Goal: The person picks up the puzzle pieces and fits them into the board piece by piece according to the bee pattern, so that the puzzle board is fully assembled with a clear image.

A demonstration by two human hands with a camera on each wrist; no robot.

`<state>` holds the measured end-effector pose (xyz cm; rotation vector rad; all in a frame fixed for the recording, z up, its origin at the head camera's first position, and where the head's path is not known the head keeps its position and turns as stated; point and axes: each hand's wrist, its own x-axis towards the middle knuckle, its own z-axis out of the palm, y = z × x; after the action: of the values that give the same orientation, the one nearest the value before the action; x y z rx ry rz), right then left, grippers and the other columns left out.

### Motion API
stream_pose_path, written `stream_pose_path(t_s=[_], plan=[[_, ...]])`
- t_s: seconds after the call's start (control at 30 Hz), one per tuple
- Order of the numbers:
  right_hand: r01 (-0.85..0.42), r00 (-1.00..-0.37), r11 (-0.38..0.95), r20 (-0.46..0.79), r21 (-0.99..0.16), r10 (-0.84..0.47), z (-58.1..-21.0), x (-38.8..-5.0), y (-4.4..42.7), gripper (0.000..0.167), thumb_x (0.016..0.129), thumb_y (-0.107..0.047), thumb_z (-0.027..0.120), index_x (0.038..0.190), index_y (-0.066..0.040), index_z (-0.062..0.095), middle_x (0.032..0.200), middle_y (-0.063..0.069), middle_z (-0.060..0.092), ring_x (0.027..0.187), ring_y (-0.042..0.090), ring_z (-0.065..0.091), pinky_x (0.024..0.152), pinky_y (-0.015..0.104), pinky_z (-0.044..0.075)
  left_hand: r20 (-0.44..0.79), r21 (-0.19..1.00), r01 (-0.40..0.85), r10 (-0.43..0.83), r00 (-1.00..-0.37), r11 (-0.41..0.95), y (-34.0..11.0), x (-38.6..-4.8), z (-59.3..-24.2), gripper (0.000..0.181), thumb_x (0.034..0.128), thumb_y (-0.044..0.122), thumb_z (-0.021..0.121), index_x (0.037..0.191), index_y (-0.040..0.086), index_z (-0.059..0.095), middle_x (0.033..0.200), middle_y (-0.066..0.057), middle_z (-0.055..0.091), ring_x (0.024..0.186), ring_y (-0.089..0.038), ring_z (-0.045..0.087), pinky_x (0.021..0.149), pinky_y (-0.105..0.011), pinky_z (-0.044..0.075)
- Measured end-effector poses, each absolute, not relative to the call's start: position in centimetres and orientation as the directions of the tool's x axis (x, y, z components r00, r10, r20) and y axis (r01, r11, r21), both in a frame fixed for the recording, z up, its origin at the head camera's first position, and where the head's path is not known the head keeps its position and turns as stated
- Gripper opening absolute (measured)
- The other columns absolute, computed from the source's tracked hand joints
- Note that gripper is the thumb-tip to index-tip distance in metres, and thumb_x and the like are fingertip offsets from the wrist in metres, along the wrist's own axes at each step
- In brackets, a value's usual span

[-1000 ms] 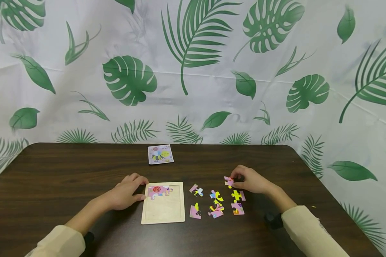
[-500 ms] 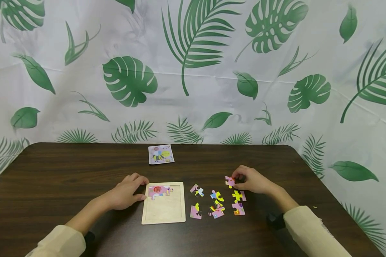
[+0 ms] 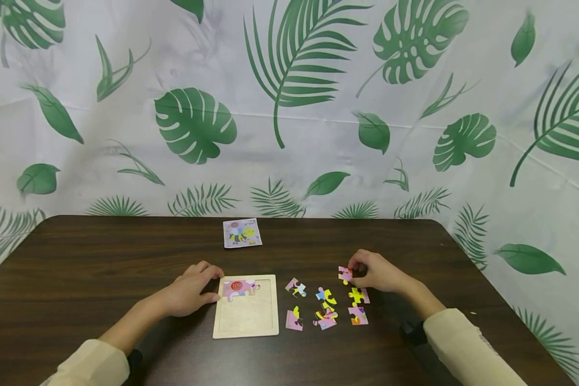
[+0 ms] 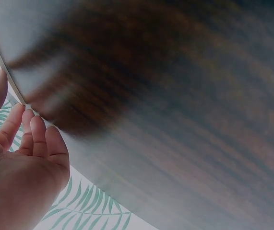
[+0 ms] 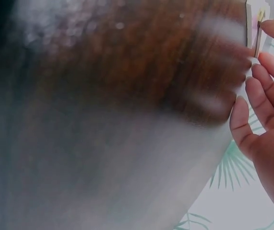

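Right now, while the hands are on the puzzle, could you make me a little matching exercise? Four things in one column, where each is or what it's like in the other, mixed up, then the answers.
Things:
1. left hand
2. right hand
3. tray
4. card

Places and states:
A. pale wood, partly filled
B. lying near the far edge of the table
C. pinching a puzzle piece
D. touching the tray's left side

Right pairs: 1-D, 2-C, 3-A, 4-B
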<state>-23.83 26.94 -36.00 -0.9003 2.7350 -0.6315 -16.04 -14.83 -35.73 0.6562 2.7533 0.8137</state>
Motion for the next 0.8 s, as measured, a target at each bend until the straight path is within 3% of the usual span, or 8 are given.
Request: stream_pose_path(t_s=[0.8], plan=[[-0.489, -0.826, 0.735, -0.023, -0.469, -0.564, -36.34, -23.39, 26.78, 0.022, 0.074, -0.011, 0.073, 0.088, -0.007, 0.057, 0.084, -0.001, 0.052, 0.075, 0.015, 0.049, 0.068, 0.027, 0.045, -0.064, 0.548, 0.353, 0.459, -0.886, 0.759, -14.75, -16.03, -36.11, 0.033, 0.083, 0.017, 0.067, 0.111, 0.007, 0.052, 0.106, -0.007, 0.048, 0.102, -0.03, 0.044, 0.084, -0.051, 0.037]])
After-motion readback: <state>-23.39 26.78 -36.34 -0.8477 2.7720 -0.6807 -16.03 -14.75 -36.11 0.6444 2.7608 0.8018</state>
